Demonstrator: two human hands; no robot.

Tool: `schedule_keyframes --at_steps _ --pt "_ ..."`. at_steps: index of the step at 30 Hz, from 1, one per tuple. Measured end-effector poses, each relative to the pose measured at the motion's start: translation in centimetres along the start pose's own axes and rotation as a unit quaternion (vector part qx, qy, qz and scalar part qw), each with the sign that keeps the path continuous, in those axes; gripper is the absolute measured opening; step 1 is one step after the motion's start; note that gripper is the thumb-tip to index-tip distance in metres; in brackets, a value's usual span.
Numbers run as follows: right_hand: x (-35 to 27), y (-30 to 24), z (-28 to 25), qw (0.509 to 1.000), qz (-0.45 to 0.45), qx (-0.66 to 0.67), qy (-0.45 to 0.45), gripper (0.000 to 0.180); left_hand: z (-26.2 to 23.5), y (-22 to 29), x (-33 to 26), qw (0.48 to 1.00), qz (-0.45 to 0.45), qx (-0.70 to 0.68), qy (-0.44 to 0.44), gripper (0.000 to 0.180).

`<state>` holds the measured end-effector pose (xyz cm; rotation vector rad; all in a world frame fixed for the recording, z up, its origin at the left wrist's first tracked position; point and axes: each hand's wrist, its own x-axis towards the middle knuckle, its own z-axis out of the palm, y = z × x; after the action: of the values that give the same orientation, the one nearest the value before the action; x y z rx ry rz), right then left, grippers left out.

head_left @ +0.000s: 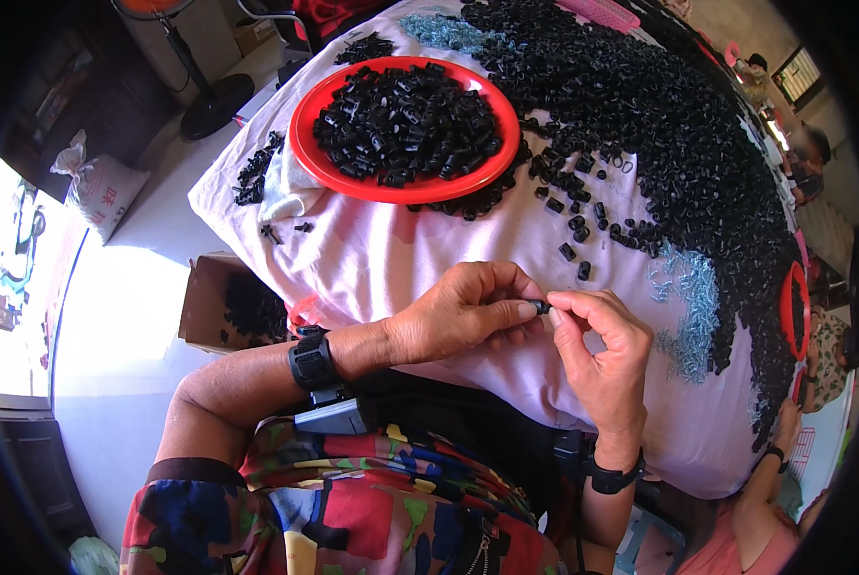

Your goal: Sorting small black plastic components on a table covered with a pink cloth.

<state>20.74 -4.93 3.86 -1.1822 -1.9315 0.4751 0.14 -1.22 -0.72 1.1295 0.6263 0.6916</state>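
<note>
A small black plastic part (541, 307) is held between the fingertips of both hands, above the near edge of the cloth-covered table. My left hand (468, 305) is closed, pinching the part between thumb and fingers from the left. From the right, my right hand (602, 340) pinches its other end, the thumb and forefinger meeting at it. The fingertips cover much of the part, so its exact shape is hidden. Beyond the hands, several loose black plastic parts (568, 251) lie on the pale pink cloth (377, 254).
A red round tray (420, 195) heaped with black parts stands ahead. A wide pile of black parts (631, 105) covers the far right, with small light-blue pieces (688, 321) beside it. A cardboard box (197, 305) and white sack (113, 196) stand left. A co-worker's arm (770, 460) reaches in right.
</note>
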Motion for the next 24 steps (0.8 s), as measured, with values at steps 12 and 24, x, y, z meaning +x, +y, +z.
schedule_keyframes --at_steps 12,24 --pt "0.1 0.1 0.2 0.999 -0.032 -0.006 -0.013 0.014 0.9 0.3 -0.6 0.995 -0.010 0.089 0.034 0.017" --pt "0.1 0.3 0.0 0.999 -0.014 -0.005 -0.031 0.016 1.5 0.3 -0.8 0.972 0.047 0.221 0.062 0.015"
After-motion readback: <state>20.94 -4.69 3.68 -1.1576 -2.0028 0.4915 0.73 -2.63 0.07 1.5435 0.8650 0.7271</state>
